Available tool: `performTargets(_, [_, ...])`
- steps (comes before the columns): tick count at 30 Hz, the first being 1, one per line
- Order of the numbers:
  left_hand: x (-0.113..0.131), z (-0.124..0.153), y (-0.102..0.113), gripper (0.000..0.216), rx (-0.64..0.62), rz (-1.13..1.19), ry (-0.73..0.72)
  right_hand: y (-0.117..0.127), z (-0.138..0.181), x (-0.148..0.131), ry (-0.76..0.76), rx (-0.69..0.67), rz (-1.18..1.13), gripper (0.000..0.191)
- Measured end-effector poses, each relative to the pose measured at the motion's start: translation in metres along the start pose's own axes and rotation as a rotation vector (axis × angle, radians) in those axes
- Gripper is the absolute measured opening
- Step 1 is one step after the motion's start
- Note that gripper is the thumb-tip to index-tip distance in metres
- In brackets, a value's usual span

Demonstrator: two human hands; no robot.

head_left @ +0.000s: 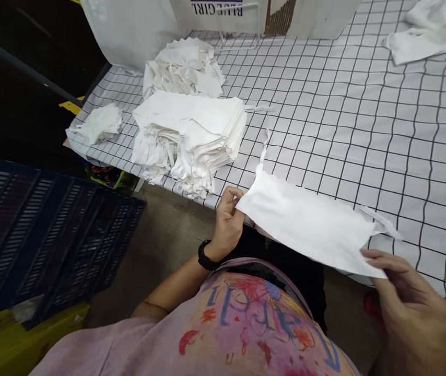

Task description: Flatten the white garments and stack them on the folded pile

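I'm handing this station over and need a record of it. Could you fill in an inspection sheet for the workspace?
Surface: table under a black-and-white checked cloth.
Job's things: white fabric piece with ties, spread at the table's near edge; stack of white pieces to its left.
Clutter: small white bundle near the left edge; white cloth at far right.
Hands: left hand and right hand each pinch a corner of the piece in their fingers.
Cables: nothing seen.
Surroundings: blue crates at left; "BLUE GIRL" box behind.
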State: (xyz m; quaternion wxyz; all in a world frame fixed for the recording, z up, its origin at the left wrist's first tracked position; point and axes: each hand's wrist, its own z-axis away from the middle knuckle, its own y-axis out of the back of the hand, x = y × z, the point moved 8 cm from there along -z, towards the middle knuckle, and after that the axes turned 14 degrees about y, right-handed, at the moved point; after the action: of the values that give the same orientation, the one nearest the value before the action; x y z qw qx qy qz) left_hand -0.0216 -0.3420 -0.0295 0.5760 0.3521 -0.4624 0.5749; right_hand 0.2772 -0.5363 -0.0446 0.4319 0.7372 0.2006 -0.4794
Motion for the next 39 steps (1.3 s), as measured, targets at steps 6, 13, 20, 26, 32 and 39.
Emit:
performTargets(6, [0.001, 0.016, -0.033, 0.033, -0.226, 0.410, 0.342, -0.029, 0.013, -0.011, 0.125, -0.502, -0.083, 0.013])
performTargets(13, [-0.006, 0.048, -0.057, 0.021, -0.407, 0.556, 0.606, -0.009, -0.004, -0.025, 0.097, -0.049, -0.117, 0.034])
performTargets(20, [-0.018, 0.079, -0.086, 0.041, -0.587, 0.533, 0.806, -0.022, 0.005, -0.053, 0.126, -0.014, -0.242, 0.039])
performTargets(26, [-0.019, 0.099, -0.120, 0.041, -0.705, 0.485, 0.910, 0.025, 0.054, -0.062, 0.086, 0.305, -0.073, 0.037])
performTargets(32, [-0.028, 0.131, -0.175, 0.042, -0.921, 0.362, 0.970, 0.050, 0.101, -0.029, -0.057, 0.370, -0.383, 0.031])
performTargets(39, [-0.060, 0.202, -0.256, 0.035, -1.193, 0.206, 1.124, 0.110, 0.174, -0.013, -0.061, 0.656, -0.471, 0.032])
